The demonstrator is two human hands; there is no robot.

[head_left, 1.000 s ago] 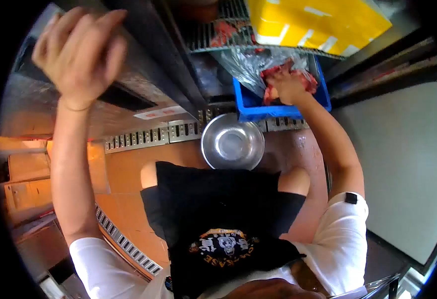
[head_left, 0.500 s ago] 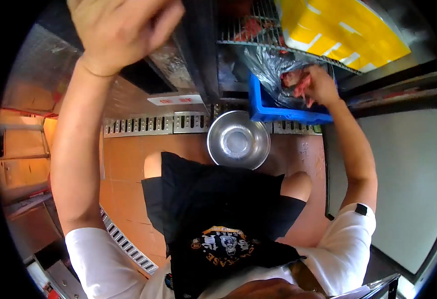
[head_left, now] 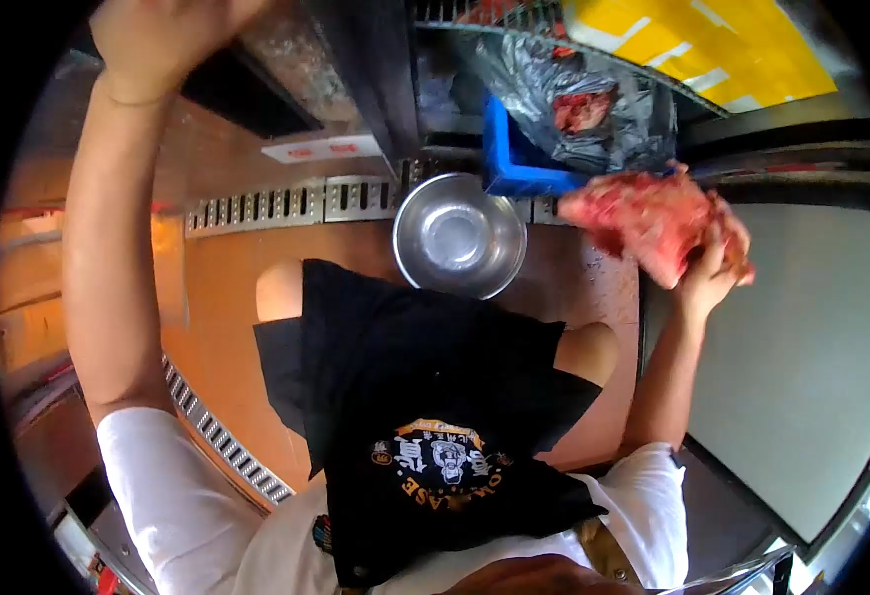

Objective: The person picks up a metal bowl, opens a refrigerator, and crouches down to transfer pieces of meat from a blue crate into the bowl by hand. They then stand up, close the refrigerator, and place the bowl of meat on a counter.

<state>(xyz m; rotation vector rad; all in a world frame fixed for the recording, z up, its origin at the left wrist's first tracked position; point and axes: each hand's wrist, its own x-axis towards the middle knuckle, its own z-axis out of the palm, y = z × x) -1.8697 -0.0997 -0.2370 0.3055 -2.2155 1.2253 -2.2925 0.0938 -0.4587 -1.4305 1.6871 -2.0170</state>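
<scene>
My right hand (head_left: pixel 710 276) grips a large piece of raw red meat (head_left: pixel 643 220), held in the air right of the steel bowl. Its fingers wrap round the right end of the meat. Behind it stands a blue crate (head_left: pixel 529 178) lined with a black plastic bag (head_left: pixel 633 124), and more raw meat (head_left: pixel 582 111) shows in the bag's opening. A round steel bowl (head_left: pixel 455 241) with nothing in it rests on the floor before my knees. My left hand (head_left: pixel 172 40) is raised at the top left by a steel cabinet; its fingers are partly cut off by the frame edge.
Above the crate, a wire shelf (head_left: pixel 490 18) carries red meat and a yellow taped box (head_left: pixel 693 45). An open grey door panel (head_left: pixel 802 367) stands at the right. A slotted metal drain strip (head_left: pixel 256 210) crosses the tiled floor.
My right hand has lifted the meat out of the bag and brought it down and right, towards me. My left hand has shifted up and left. The view has tilted slightly.
</scene>
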